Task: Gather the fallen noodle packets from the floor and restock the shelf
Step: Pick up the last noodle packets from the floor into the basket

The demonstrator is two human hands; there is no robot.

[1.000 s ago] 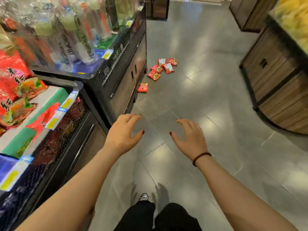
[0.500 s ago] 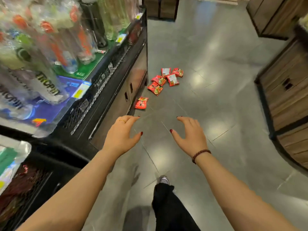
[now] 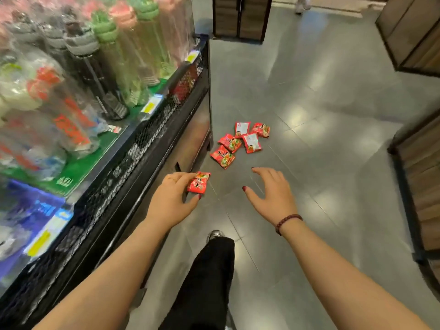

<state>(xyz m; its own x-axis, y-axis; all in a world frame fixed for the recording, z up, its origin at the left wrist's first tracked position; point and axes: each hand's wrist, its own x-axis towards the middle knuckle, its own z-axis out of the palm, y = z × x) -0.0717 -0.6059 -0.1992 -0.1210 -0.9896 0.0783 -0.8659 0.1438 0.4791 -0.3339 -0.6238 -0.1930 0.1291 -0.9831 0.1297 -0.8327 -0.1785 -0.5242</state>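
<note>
Several red noodle packets (image 3: 230, 142) lie in a loose cluster on the grey tiled floor, close to the base of the black mesh-fronted shelf (image 3: 142, 148) on my left. One more red packet (image 3: 199, 182) lies apart, nearer to me. My left hand (image 3: 171, 198) hovers in the air with relaxed, spread fingers; its fingertips overlap that single packet in the view, with nothing gripped. My right hand (image 3: 271, 194), with a bead bracelet on the wrist, is stretched forward, fingers spread, holding nothing.
Wrapped bottles (image 3: 112, 67) fill the shelf's top tier, with price tags along its edge. Wooden display units stand at the right (image 3: 419, 177), far right (image 3: 409, 32) and at the aisle's end (image 3: 240, 17). My black trouser leg (image 3: 209, 270) steps forward.
I have walked forward along the shelf, so the packets are nearer and lower in view. Both hands stay outstretched and hold nothing; the single packet now appears at my left fingertips.
</note>
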